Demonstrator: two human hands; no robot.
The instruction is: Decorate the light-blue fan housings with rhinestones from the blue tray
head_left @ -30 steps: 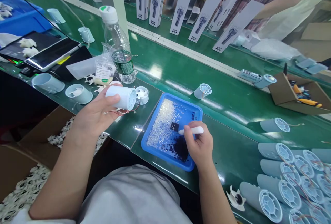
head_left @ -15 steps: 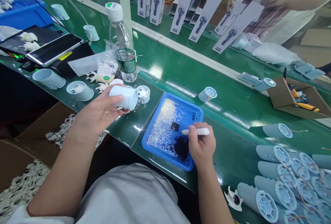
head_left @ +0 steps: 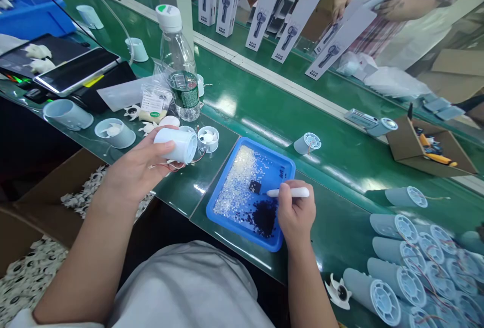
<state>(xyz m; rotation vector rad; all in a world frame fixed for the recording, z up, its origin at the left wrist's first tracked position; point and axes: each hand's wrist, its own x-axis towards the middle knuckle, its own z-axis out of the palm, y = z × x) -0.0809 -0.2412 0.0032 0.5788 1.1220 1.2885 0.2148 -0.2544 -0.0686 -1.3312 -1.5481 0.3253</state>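
Observation:
My left hand (head_left: 132, 166) is closed around a light blue cylindrical fan housing (head_left: 176, 145), tilted with its open end to the right; thin red and white wires hang beneath it. A small round fan unit (head_left: 207, 139) stands just beyond the housing. My right hand (head_left: 298, 212) grips a white pen-shaped tool (head_left: 289, 193), its tip pointing left above a blue tray (head_left: 286, 166). Inside the tray lie many tiny clear rings (head_left: 238, 181), a heap of small black rings (head_left: 263, 217) and a small dark square (head_left: 255, 186).
A water bottle (head_left: 182, 73) stands behind my left hand. Several housings (head_left: 385, 295) with wires crowd the right, beside a loose white fan blade (head_left: 338, 291). Another housing (head_left: 307, 143) lies on the green belt (head_left: 260, 111). Across it are upright boxes (head_left: 259, 15) and a co-worker's hands (head_left: 342, 2).
The housing on the belt has shifted slightly right, and another light blue part shows more behind the bottle. Both my hands keep their grips almost unmoved. The co-worker's arms have moved.

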